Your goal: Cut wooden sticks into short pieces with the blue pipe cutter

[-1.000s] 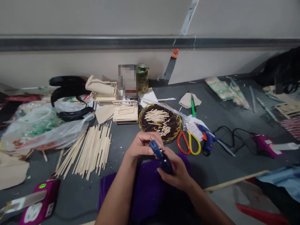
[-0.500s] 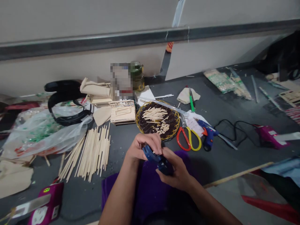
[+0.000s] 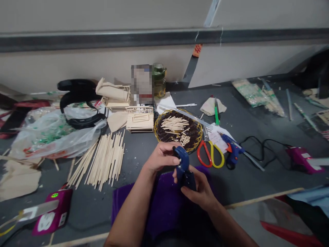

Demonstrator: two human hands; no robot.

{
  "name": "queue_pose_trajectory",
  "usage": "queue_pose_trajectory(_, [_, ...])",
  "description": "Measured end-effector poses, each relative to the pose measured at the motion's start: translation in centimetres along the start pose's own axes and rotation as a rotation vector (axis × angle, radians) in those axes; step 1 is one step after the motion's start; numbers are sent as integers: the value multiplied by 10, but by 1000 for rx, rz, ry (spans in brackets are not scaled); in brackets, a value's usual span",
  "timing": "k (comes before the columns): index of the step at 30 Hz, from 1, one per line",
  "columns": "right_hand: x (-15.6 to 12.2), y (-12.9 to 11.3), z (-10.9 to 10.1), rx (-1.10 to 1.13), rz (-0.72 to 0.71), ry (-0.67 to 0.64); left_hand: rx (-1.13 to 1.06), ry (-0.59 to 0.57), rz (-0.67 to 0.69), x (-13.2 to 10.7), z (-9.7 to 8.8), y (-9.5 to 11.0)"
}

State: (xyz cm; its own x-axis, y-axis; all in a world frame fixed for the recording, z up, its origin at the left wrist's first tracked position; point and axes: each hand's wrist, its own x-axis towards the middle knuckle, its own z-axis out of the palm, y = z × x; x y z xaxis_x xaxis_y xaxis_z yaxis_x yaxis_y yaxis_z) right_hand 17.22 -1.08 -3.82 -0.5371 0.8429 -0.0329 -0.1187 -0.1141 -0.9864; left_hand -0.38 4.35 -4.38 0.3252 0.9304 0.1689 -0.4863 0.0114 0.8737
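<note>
Both hands meet over a purple cloth (image 3: 164, 209) on my lap, at a small blue hand tool (image 3: 184, 164). My right hand (image 3: 200, 188) is wrapped round the tool's dark lower body. My left hand (image 3: 160, 157) has its fingers pinched at the tool's blue upper end. Just beyond the hands stands a round yellow-rimmed basket (image 3: 157, 132) holding short wooden sticks and small cut pieces.
Long wooden sticks (image 3: 104, 161) lie spread to the left. Red-and-yellow scissors (image 3: 209, 154) and a blue glue gun (image 3: 232, 151) with a black cord lie to the right. A stick-built model (image 3: 140, 121), a plastic bag (image 3: 48, 137) and pink boxes (image 3: 52, 216) also sit on the grey surface.
The blue tool has been turned from slanting to nearly upright between my hands. The view has shifted slightly.
</note>
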Motion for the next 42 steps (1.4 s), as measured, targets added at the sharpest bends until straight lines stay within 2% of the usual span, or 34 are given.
queue_pose_trajectory(7, [3, -3, 3, -129, -34, 87, -3, 16, -10, 1, 2, 2])
queue_pose_trajectory(12, [2, 3, 1, -180, -20, 99, -68, 0, -4, 1, 2, 0])
queue_pose_trajectory(20, [1, 12, -8, -392, 36, 114, 18, 51, -211, 5, 1, 4])
queue_pose_trajectory(24, [4, 19, -7, -406, 29, 161, -16, 62, -239, 6, -1, 1])
queue_pose_trajectory(32, [10, 27, -6, -397, 41, 144, -61, 48, -259, 7, -5, -4])
queue_pose_trajectory(36, [12, 28, -5, -426, -1, 111, -69, -3, -264, 7, -7, -4])
queue_pose_trajectory(42, [15, 22, -4, -492, -43, 101, -74, -18, -271, 8, -7, -2])
